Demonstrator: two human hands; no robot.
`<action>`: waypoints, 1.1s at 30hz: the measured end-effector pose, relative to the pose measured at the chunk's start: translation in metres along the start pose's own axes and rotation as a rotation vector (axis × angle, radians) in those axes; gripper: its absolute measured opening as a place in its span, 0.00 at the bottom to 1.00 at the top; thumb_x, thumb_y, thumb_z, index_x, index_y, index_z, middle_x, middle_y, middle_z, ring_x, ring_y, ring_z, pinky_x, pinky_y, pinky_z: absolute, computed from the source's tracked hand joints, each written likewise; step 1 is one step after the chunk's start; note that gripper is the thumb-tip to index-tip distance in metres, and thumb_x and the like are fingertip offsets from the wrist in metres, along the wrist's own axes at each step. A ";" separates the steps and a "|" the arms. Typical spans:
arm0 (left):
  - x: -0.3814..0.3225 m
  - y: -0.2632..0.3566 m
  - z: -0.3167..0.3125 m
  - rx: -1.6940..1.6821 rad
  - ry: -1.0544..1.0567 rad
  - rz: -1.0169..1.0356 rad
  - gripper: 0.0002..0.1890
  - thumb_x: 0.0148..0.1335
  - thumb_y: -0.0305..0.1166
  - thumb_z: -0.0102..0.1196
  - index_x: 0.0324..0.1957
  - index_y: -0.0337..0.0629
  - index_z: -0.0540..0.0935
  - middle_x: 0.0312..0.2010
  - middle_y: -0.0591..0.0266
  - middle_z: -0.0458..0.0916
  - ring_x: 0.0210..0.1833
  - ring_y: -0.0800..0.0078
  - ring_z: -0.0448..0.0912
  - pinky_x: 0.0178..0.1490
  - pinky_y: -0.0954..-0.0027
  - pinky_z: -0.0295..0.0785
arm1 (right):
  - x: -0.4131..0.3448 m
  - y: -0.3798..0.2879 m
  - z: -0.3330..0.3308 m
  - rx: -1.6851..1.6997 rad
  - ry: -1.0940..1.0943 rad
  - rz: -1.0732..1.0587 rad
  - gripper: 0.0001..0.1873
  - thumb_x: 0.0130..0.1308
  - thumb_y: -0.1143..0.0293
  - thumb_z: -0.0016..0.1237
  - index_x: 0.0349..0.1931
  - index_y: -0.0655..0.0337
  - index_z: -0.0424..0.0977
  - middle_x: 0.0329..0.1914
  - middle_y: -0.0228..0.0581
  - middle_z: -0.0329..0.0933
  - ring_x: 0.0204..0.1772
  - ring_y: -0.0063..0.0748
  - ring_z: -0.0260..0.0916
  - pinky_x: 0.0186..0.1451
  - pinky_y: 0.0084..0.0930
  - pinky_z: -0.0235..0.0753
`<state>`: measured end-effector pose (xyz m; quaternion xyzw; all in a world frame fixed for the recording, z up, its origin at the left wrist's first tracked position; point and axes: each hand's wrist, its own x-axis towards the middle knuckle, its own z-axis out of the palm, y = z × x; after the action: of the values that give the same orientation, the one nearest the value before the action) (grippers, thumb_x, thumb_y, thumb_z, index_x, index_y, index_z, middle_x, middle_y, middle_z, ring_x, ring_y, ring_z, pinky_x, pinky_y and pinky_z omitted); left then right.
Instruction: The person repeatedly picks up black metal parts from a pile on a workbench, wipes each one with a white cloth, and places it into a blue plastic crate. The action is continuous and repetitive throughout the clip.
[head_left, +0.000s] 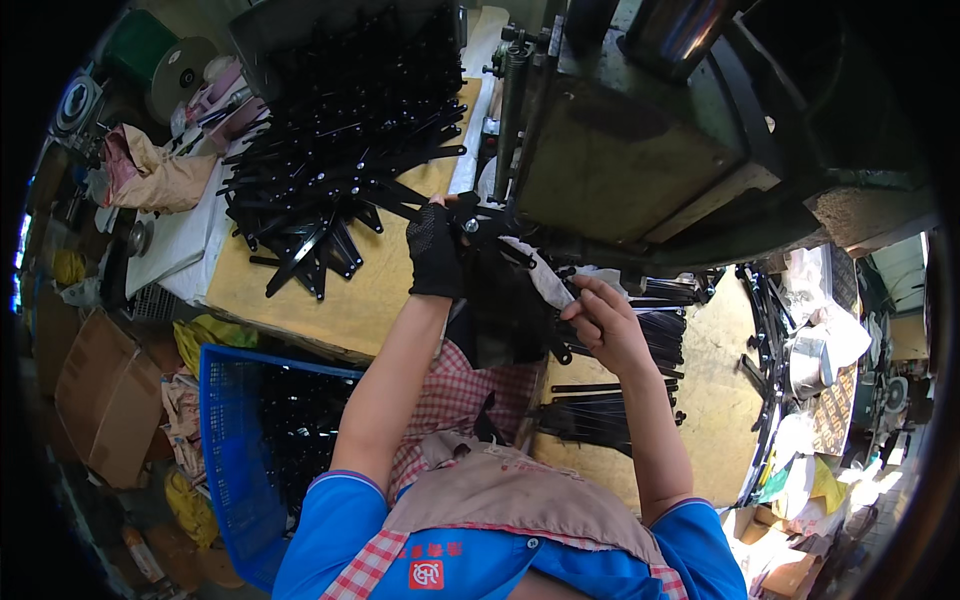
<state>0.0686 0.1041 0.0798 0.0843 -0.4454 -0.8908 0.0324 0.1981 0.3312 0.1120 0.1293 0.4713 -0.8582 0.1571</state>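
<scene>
My left hand (433, 255), in a black fingerless glove, grips a black metal linkage (471, 214) at the front of a dark green press (630, 161). A shiny rivet head shows on the linkage beside the fingers. My right hand (606, 322) is bare, its thumb and forefinger brought close together beside a white cloth strip (541, 274) under the press. Whether the fingertips hold a small part is too unclear to see. Left of my gloved hand lies a big heap of riveted black metal bars (322, 180).
A blue plastic basket (232, 450) with black parts stands at lower left. Bundled flat black bars (589, 420) lie on the right-hand yellow tabletop (712, 390), near a round metal tin (808, 367). An open cardboard box (105, 397) sits at far left.
</scene>
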 end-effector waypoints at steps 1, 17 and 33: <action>0.004 -0.003 0.001 -0.004 0.010 0.003 0.17 0.71 0.41 0.41 0.39 0.39 0.78 0.23 0.66 0.76 0.19 0.81 0.70 0.22 0.80 0.64 | 0.001 0.001 0.000 -0.064 -0.003 -0.006 0.15 0.71 0.71 0.39 0.55 0.67 0.64 0.33 0.43 0.78 0.20 0.14 0.52 0.21 0.12 0.50; 0.028 -0.009 -0.043 0.063 -0.247 -0.139 0.15 0.70 0.40 0.44 0.45 0.39 0.78 0.28 0.66 0.77 0.30 0.79 0.74 0.34 0.78 0.67 | 0.061 -0.001 0.056 -0.516 0.060 -0.041 0.15 0.71 0.62 0.41 0.35 0.64 0.75 0.18 0.29 0.66 0.16 0.13 0.51 0.20 0.15 0.49; 0.023 0.003 -0.046 0.109 -0.372 -0.033 0.19 0.71 0.33 0.42 0.60 0.37 0.67 0.28 0.63 0.76 0.27 0.80 0.73 0.35 0.77 0.72 | 0.042 0.022 0.012 -0.817 0.215 -0.243 0.21 0.68 0.57 0.46 0.23 0.65 0.73 0.15 0.25 0.61 0.23 0.14 0.55 0.26 0.18 0.54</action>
<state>0.0545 0.0629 0.0520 -0.0728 -0.4898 -0.8660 -0.0698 0.1672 0.3042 0.0860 0.0888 0.7975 -0.5952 0.0431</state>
